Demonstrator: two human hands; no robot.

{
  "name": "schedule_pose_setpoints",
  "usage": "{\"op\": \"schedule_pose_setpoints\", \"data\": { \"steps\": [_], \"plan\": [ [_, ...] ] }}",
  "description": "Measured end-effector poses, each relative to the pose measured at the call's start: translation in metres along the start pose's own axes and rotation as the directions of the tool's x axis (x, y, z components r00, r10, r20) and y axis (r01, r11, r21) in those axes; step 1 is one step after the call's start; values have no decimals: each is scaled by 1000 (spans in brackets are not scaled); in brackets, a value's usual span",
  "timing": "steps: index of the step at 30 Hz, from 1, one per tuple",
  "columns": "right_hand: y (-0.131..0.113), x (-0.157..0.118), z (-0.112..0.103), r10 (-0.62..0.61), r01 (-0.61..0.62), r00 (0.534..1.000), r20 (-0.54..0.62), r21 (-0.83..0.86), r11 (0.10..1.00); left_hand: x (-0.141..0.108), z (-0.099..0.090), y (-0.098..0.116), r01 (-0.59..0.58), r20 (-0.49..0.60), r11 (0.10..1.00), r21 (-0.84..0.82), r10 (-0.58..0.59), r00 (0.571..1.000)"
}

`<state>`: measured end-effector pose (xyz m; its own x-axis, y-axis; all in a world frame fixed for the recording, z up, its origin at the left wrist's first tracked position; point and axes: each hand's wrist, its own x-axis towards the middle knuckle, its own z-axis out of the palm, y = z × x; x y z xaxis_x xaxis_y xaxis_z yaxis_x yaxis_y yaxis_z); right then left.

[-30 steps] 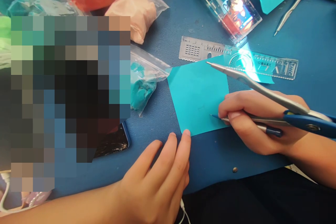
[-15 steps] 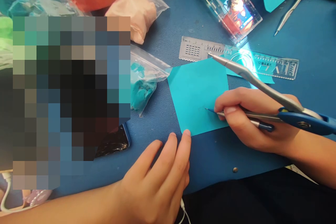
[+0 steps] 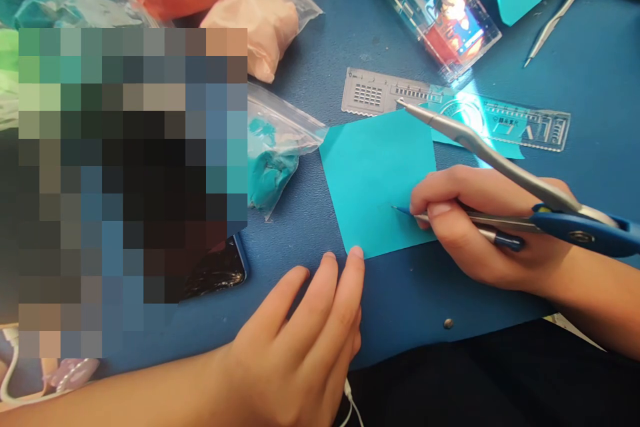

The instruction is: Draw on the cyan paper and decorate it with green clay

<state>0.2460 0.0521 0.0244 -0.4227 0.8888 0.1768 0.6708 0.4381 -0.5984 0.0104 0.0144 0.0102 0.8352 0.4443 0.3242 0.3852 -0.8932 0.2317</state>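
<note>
Step in hand, by judgement: light marking on the teal sheet (image 3: 370,167) with the lead tip (image 3: 401,211) of the compass (image 3: 575,230); any line made is too faint to read. The right hand (image 3: 485,247) is closed in a pinch, thumb and fingers gripping the compass low on its marking leg; the other leg is spread away, its point over the ruler (image 3: 365,93). The left hand (image 3: 295,353) is palm down, unclenched, fingers loosely apart, holding nothing; one fingertip rests at the sheet's near left corner. A further stroke would call for light, even pressure, firm bracing at that corner and the spread leg kept off the ruler; slip of the sheet looks the main risk. Position: the sheet lies flat on the blue tabletop (image 3: 300,240), to the left of the right hand and just beyond the left fingertips, its near right edge partly behind the right fingers. Ruler is on its far side; the clear bag (image 3: 293,123) with teal lumps is beside its far left corner.
</note>
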Motion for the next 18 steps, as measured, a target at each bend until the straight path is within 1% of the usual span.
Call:
{"op": "schedule_pose_setpoints", "data": {
  "steps": [5,9,14,18],
  "plan": [
    [-1,-1,-1,36,-36,999,7,2,999,-1,0,-1,2,5,1000,4,-2,1000],
    [-1,-1,-2,41,-42,999,16,7,999,-1,0,-1,4,-5,1000,6,-4,1000],
    [-4,0,1,-30,29,1000,-11,-38,999,0,2,-1,-4,-1,1000,0,4,1000],
    [-6,1,2,-18,19,1000,15,-83,996,0,2,0,-1,5,1000,-13,1,1000]
  ]
}}
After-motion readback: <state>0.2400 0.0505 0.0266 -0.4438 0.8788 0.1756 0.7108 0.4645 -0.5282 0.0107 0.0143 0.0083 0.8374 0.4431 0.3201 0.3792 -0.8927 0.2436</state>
